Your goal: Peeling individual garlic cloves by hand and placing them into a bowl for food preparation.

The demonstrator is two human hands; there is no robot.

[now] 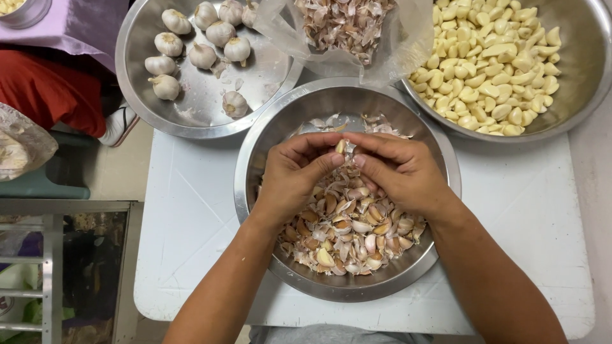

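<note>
Over the middle steel bowl (pixel 255 153) my left hand (pixel 290 175) and my right hand (pixel 398 169) meet, and their fingertips pinch one small garlic clove (pixel 340 146) between them. The bowl below holds a heap of unpeeled cloves and loose skins (pixel 347 232). Both forearms come in from the bottom edge of the view.
A steel bowl (pixel 191 118) at the back left holds several whole garlic bulbs (pixel 203 56). A larger bowl (pixel 583 76) at the back right is full of peeled cloves (pixel 491 57). Between them sits a clear bag of skins (pixel 347 25). A white table (pixel 191 216) carries it all; a person in red sits at the far left.
</note>
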